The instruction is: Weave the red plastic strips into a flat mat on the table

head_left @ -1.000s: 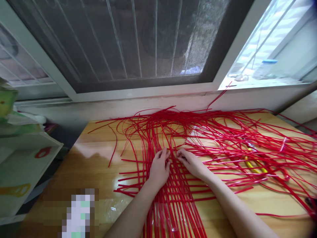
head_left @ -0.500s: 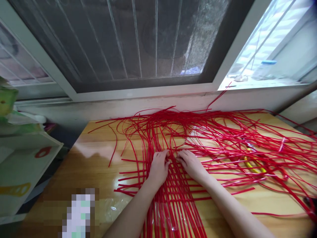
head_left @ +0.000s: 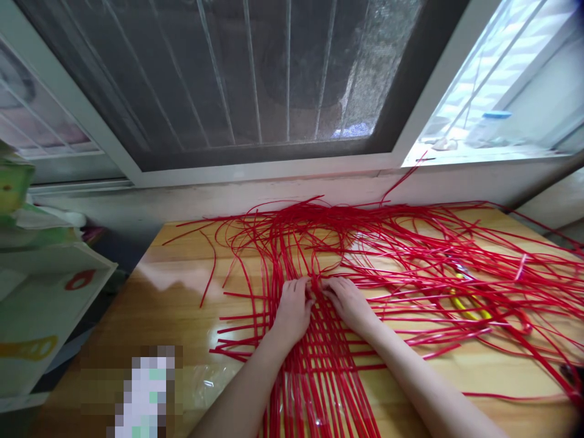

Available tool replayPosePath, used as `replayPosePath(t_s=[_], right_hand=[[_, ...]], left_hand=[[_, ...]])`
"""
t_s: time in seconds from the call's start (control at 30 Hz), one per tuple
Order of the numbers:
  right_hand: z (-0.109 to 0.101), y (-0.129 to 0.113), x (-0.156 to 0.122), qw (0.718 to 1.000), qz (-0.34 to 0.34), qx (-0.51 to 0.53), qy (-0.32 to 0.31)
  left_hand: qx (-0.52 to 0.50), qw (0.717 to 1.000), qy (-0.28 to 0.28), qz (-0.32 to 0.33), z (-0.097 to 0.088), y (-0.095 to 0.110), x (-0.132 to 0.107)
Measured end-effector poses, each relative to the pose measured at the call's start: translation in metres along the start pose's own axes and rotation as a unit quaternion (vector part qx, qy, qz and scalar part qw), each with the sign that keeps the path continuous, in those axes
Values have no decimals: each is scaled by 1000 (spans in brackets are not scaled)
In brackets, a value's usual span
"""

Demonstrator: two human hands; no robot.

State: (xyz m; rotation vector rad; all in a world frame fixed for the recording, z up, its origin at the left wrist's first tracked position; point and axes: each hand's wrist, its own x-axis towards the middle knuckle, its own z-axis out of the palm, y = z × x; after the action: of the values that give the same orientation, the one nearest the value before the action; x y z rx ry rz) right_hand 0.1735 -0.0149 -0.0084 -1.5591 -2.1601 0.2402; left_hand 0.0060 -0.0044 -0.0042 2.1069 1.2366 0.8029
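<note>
Blurred patch [head_left: 146,395] bottom-left hides sth. Yellow object [head_left: 469,309] is half buried under strands, can't ID. Red strips [head_left: 319,359]: too many to count, woven grid mid table [head_left: 173,304], loose ends fan right. 2 hands: left hand [head_left: 292,311] & right hand [head_left: 350,304] lie on the grid's far edge, fingers bent, close together, tips on strips. Pinching one? Can't tell.

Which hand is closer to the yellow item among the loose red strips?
Right. The right hand rests left of the yellow item, with red strips between them; the left hand lies beyond the right, farther left.
</note>
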Motion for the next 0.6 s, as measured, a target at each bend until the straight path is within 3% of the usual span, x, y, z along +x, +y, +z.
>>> replayPosePath(t_s=[0.3,0.5,0.6], right_hand=[[3,3,2,1000,10,9,11],[-5,0,0,999,-19,-30,21],[-5,0,-1,998,0,-56,36]], left_hand=[[14,1000,-4,-8,2,-2,1],[5,1000,2,-4,2,-1,0],[-3,1000,0,-5,1,-1,0]])
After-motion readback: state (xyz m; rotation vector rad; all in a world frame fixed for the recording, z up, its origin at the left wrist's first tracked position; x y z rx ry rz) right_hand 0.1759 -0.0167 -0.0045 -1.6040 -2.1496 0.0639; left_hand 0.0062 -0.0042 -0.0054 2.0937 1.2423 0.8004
